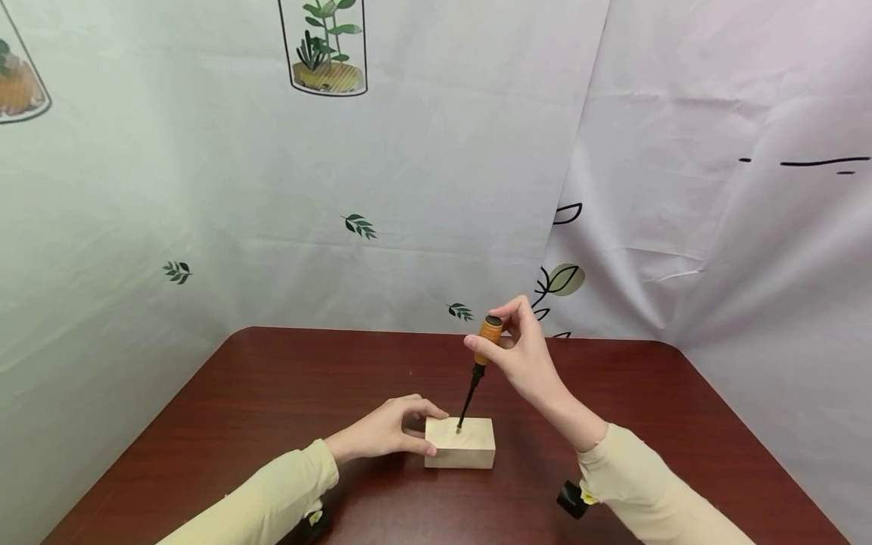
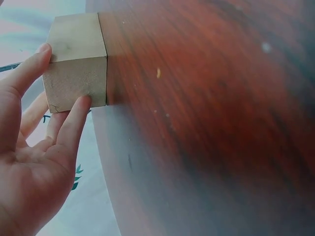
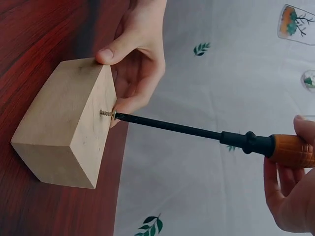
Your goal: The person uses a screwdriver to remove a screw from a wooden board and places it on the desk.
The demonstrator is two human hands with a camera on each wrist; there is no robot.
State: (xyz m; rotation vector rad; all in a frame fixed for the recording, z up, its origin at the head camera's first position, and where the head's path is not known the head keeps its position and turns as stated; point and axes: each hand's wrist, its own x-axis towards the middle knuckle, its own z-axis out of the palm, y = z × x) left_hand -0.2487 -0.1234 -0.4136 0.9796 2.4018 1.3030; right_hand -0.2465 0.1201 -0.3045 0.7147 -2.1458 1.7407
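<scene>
Head view, hands [image 1: 384,429] [image 1: 530,360] gripping block [image 1: 470,456] and screwdriver [image 1: 483,353], screw [image 1: 459,431] between, plants [image 1: 312,53] in printed jar [image 1: 356,51]

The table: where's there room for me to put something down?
Bare table lies between the left hand and its back edge, and between the right sleeve and its right edge. It's crowded at the wooden block: left hand, screw and screwdriver meet there.

Midway between side edges of the desk [image 1: 306,375], the left grip [image 1: 383,431] pinches a wooden block [image 1: 470,458]; the right grip [image 1: 527,362] holds a screwdriver [image 1: 478,372] slanting toward the block's top.
</scene>
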